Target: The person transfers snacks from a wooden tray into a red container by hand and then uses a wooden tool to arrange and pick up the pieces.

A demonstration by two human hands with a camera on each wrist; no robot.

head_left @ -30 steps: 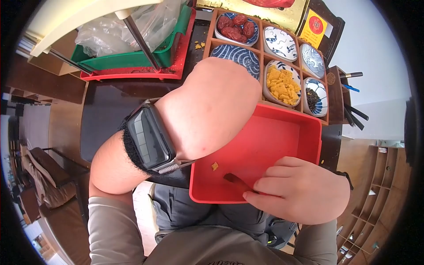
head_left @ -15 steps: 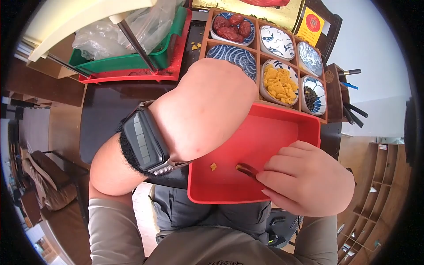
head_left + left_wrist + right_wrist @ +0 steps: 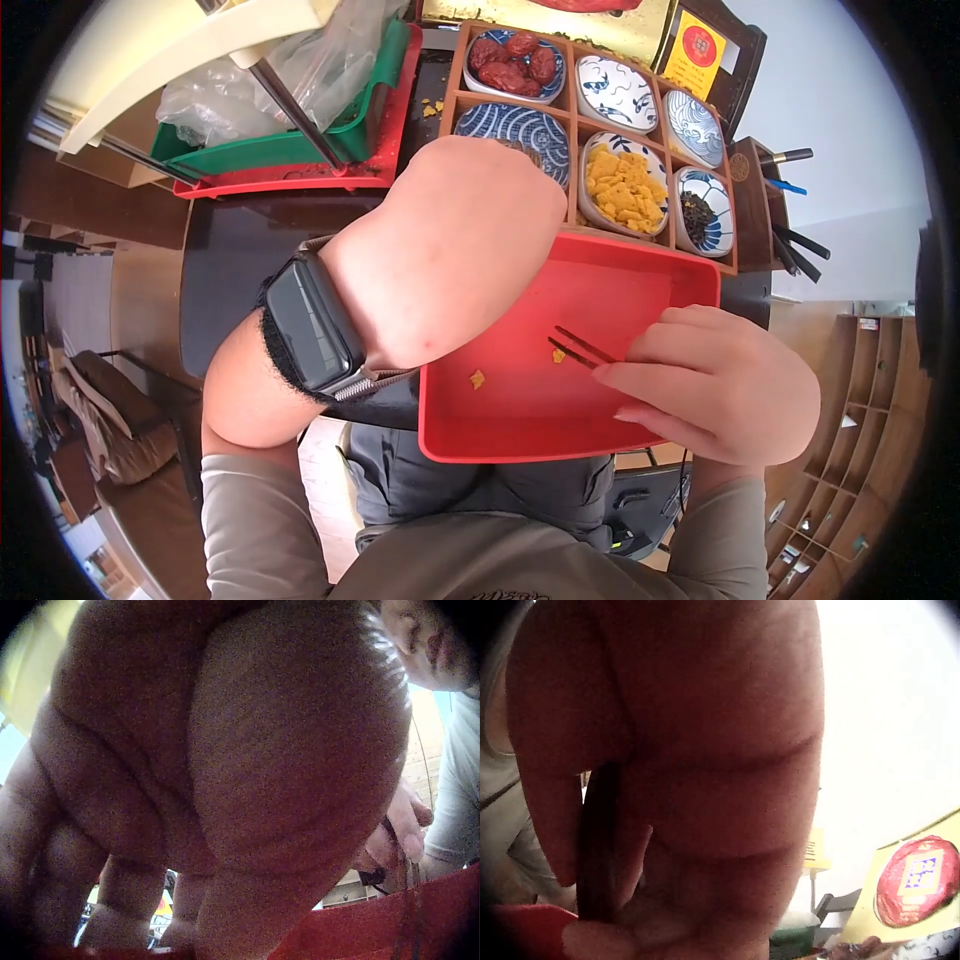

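In the head view my right hand [image 3: 720,380] holds a pair of dark tweezers [image 3: 583,352] over the red tray [image 3: 505,440], and their two tips stand apart. Just below the tips is a small yellow flake [image 3: 559,355]. Another yellow flake [image 3: 477,380] lies further left on the tray floor. The right wrist view shows the tweezers [image 3: 598,847] between thumb and fingers. My left hand [image 3: 455,245], with a watch on its wrist, is above the tray's left side. Its palm faces the left wrist camera, fingers extended downward, their ends hidden.
Behind the tray is a wooden divided box [image 3: 575,130] with patterned dishes of red dates [image 3: 510,65], yellow flakes [image 3: 625,190] and dark dried leaves [image 3: 697,215]. A green bin [image 3: 240,148] with plastic bags stands at the left, a pen holder [image 3: 750,190] at the right.
The tweezers have moved up and right with my right hand, and their tips have spread. The yellow flake at their tips has been let go. My left hand has barely moved.
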